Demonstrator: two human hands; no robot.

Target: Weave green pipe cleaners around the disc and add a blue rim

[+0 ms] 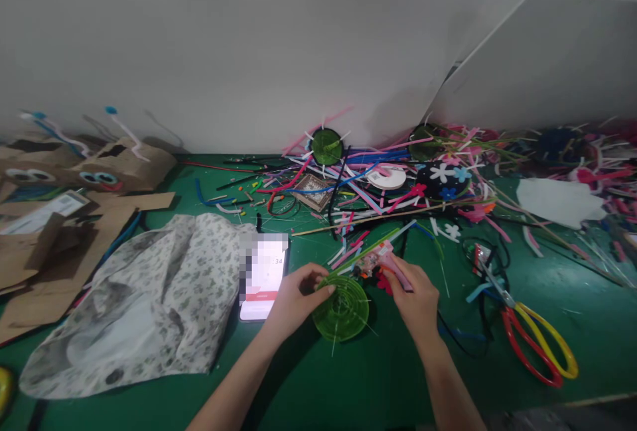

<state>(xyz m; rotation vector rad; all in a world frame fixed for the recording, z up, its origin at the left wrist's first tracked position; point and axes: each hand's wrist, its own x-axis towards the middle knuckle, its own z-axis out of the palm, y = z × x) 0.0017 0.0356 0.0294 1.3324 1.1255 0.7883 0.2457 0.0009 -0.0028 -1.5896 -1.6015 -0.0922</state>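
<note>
My left hand (pixel 301 292) pinches the upper left rim of a round green woven disc (pixel 342 319) between thumb and fingers. Thin clear strands stick out around the disc, which is held just over the table. A green strip (pixel 393 239) runs up and to the right from near the disc's top edge. In my right hand (pixel 415 295) is a small pink object (pixel 399 274) with a paler front end, its exact kind unclear. It lies to the right of and above the disc. Beneath its tip are small colourful bits and a red felt flower (pixel 383 282).
Scissors (pixel 520 318) with red and yellow handles lie at the right. A phone (pixel 263 272) and a patterned cloth (pixel 164 292) are to the left, beyond them brown paper shapes (pixel 119 166). Pipe cleaners (pixel 368 199) pile up along the wall.
</note>
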